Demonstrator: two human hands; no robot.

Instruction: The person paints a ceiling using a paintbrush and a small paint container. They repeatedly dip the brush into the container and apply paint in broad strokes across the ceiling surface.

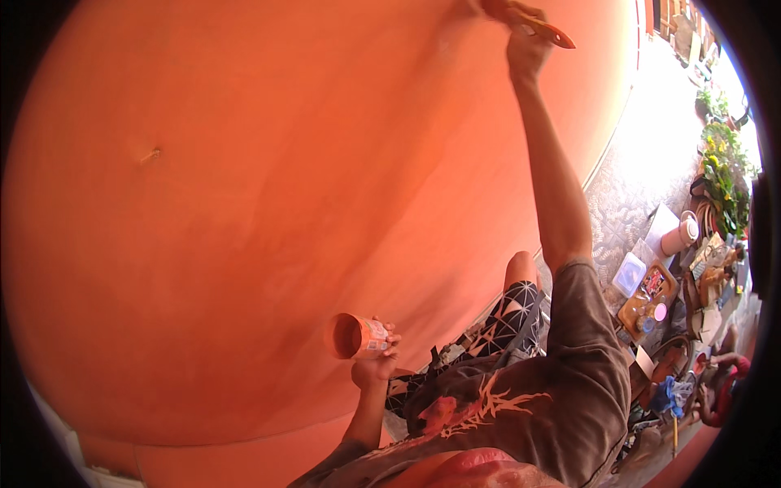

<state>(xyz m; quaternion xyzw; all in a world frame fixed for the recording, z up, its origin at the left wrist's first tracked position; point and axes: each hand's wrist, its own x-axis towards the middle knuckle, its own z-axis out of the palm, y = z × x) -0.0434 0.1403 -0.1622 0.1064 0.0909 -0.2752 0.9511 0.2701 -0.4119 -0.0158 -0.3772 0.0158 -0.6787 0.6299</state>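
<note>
An orange wall [244,203] fills most of the view. My left hand [376,368] is closed round a small round tub [370,333] low at the middle, close to the wall. The tub is tilted, and its open mouth shows an orange inside. At the top right my right arm is stretched out, and my right hand [529,55] grips a paintbrush [555,36] with an orange-brown handle. The brush's head points up and left against the wall, dark and partly in shadow.
A small pale fitting [154,153] sticks out of the wall at left. On the patterned floor to my right stand a wooden tray [663,293], a white lidded box [629,274] and a pinkish container [677,237]. Green plants [724,179] and clutter line the far right.
</note>
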